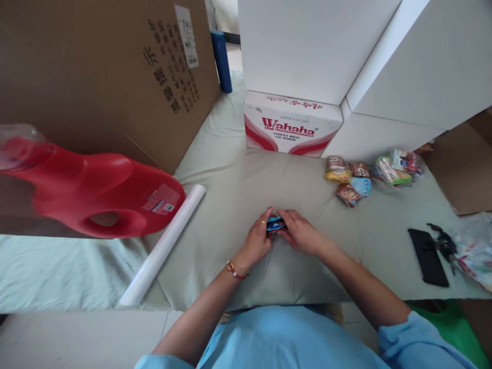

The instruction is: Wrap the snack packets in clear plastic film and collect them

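My left hand [258,239] and my right hand [299,231] meet over the pale green cloth [230,205] in front of me. Both are closed around one small blue snack packet [275,224], pinched between the fingertips. A ring shows on my left hand and a beaded bracelet on the left wrist. Most of the packet is hidden by the fingers.
A red detergent jug [92,195] lies at the left beside a white roll [163,246]. A big cardboard box [100,77] stands behind it. A Wahaha carton [290,128] and white boxes stand at the back. Several snack packets [348,179], a bagged bundle [395,169], a black phone [428,256] and keys [444,241] lie on the right.
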`<state>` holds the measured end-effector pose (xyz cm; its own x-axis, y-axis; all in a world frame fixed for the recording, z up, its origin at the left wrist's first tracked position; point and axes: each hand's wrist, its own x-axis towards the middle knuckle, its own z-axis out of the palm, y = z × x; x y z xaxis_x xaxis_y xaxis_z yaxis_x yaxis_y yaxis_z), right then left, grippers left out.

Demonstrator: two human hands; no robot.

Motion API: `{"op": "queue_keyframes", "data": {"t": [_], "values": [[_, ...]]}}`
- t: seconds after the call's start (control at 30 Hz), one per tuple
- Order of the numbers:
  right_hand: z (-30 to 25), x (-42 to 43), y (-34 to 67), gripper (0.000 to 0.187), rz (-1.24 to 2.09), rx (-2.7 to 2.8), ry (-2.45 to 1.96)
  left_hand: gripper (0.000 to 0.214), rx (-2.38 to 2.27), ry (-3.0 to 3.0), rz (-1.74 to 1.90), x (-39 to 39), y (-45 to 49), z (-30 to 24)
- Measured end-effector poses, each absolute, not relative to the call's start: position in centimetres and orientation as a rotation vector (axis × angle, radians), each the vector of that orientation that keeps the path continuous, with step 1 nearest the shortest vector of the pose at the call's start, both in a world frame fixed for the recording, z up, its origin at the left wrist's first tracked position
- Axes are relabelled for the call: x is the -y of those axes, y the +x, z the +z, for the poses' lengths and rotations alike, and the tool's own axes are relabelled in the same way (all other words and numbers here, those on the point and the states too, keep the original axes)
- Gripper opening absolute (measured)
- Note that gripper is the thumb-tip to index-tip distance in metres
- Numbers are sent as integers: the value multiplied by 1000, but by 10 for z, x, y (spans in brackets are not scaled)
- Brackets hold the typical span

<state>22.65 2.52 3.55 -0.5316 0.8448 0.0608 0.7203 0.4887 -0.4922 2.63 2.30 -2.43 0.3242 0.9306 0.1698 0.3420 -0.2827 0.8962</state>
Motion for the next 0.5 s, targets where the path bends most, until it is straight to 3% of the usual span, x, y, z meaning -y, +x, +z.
{"op": "queue_keyframes", "data": {"t": [0.2, 0.5], "values": [[21, -17, 214, 50, 631, 2450, -1244, 86, -1269, 1788, 962, -18, 27, -23], [36, -116, 275, 37, 1065, 1930, -1456, 29, -1561, 1900, 1009, -12, -18, 5]]}}
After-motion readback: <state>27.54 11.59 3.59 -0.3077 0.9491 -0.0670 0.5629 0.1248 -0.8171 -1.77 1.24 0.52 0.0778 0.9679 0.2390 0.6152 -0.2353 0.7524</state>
